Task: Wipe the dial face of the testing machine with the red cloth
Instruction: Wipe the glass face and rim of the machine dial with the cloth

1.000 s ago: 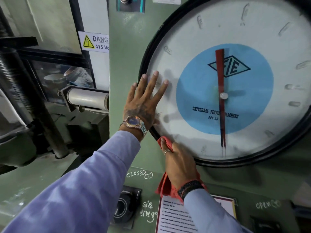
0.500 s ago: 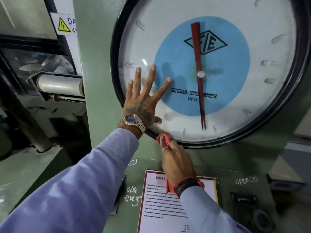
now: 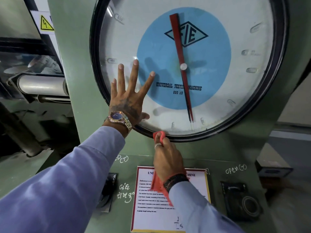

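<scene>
The big round dial face (image 3: 235, 78) of the green testing machine fills the upper view, white with a blue centre and a red pointer (image 3: 180, 64) hanging nearly straight down. My left hand (image 3: 129, 96) lies flat on the glass at its lower left, fingers spread, a watch on the wrist. My right hand (image 3: 168, 158) holds the red cloth (image 3: 159, 137) and presses its top end against the black rim at the dial's bottom. The rest of the cloth hangs below my wrist.
Below the dial a framed instruction sheet (image 3: 193, 199) is fixed to the green panel (image 3: 218, 153), with a black control knob (image 3: 249, 206) at its right and another knob (image 3: 107, 190) at its left. A metal roller (image 3: 42, 85) and a yellow hazard sign (image 3: 45, 23) are at the left.
The view has swung so the dial sits more to the left and lower. My left hand slid inward on the glass. My right hand moved the cloth rightward along the bottom rim.
</scene>
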The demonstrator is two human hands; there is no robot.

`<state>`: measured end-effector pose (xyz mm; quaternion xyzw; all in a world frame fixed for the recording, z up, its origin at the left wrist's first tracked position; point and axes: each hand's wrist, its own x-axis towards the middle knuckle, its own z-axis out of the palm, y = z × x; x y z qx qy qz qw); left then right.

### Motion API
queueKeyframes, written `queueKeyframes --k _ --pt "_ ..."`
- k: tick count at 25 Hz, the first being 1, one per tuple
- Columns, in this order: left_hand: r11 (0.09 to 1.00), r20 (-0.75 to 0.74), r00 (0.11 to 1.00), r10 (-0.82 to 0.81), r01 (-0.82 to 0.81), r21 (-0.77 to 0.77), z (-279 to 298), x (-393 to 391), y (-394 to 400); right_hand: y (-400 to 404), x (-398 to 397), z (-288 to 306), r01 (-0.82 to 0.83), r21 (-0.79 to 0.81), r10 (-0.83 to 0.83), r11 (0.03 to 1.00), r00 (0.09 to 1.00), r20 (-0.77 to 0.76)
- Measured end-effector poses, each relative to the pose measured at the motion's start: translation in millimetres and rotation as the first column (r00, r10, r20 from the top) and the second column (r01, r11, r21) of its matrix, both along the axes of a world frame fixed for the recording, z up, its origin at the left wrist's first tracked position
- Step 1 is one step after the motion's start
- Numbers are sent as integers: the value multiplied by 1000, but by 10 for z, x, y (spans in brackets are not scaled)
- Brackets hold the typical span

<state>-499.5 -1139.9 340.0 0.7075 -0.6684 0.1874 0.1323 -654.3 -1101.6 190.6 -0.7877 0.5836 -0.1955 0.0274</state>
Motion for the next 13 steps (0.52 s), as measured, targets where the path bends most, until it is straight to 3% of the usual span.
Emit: queueKeyframes --k 3,6,9,11,13 --pt "1000 6 1000 -17 18 -16 -27 49 -37 -23 -158 -64 -24 0 24 1000 1000 10" --pt "999 3 1000 -27 27 -36 -60 65 -54 -18 -479 -93 143 49 -145 989 988 50" --pt "997 3 999 -38 38 -61 -97 73 -79 57 -104 -19 102 107 -124 989 968 219" --pt "996 11 999 -41 42 -77 -118 90 -88 44 -119 -57 91 22 -94 996 985 145" --pt "997 13 999 -31 32 -67 -124 76 -100 -54 -454 -87 188 77 -199 979 964 176"
